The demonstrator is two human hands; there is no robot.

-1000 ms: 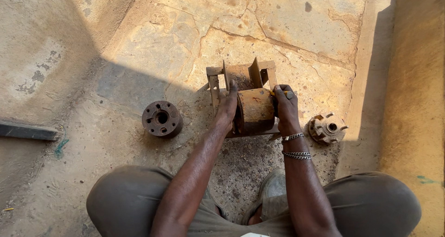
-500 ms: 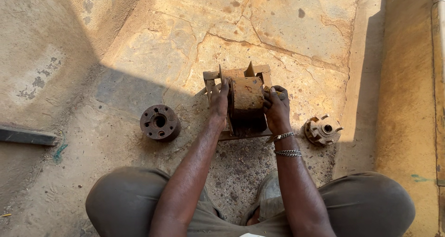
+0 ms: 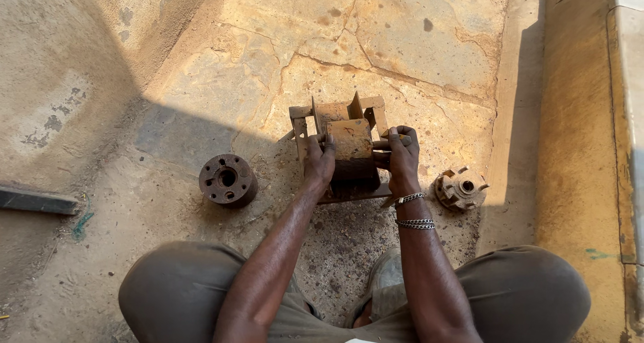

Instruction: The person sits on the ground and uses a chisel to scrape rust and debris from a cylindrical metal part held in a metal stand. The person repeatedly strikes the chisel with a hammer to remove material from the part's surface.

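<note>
Since a moment ago both hands have shifted slightly on the rusty metal block (image 3: 349, 145), which stands in its frame (image 3: 305, 125) on the stone floor (image 3: 416, 41). Flanged disc (image 3: 227, 179) lies left; left hand (image 3: 320, 160) and right hand (image 3: 402, 158) clasp the block's sides, fingers curled; toothed hub (image 3: 460, 188) lies right.

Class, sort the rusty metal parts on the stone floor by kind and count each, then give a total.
Boxy metal frame, gripped by left hand and right hand: 1
Round flanged hubs (one, another): 2
Flat dark bar: 1
Total: 4
</note>
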